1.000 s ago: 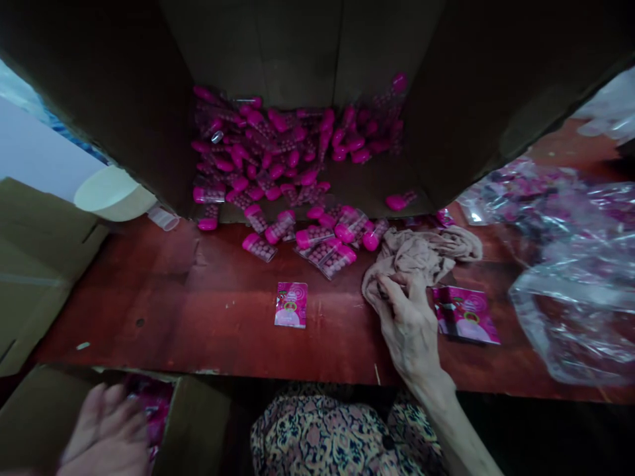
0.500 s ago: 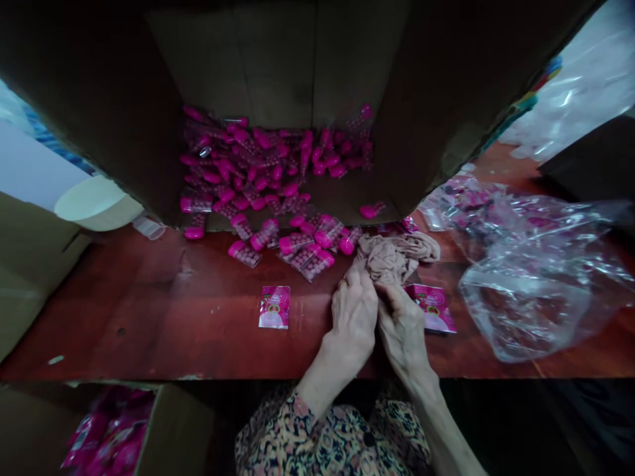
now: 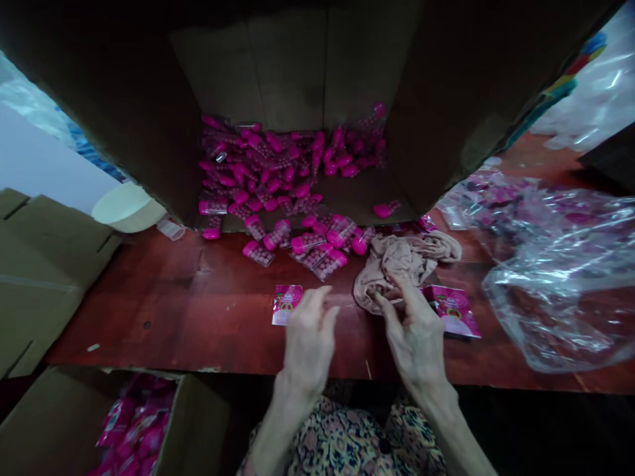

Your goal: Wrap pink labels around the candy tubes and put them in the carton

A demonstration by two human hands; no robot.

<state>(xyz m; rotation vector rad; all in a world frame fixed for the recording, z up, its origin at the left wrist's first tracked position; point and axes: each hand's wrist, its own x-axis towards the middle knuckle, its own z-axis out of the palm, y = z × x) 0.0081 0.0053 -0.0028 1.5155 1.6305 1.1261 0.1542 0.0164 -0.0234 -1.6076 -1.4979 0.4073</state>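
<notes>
My left hand (image 3: 308, 337) is slightly blurred, its thumb and fingers apart with nothing visible between them. It hovers at the right edge of a small pink printed packet (image 3: 285, 304), partly covering it; whether it touches is unclear. My right hand (image 3: 415, 334) has its thumb and fingers in the folds of a crumpled beige cloth (image 3: 397, 261) and grips it. Right of that hand lies a stack of pink printed packets (image 3: 455, 311). Beyond the cloth, several clear tubes with pink caps and small pink balls (image 3: 317, 248) lie on the red table (image 3: 198, 311).
A large cardboard box (image 3: 292, 73) on its side holds many pink-capped tubes. A clear plastic bag (image 3: 550, 304) spreads at the right. At the left are a cream bowl (image 3: 126, 208) and a folded carton (image 3: 44, 264). A lower carton (image 3: 198, 410) contains pink packets.
My left hand has come off the cloth and moved left to the small pink packet. The cloth's near part now shows, with my right hand still at it. The view has shifted slightly.
</notes>
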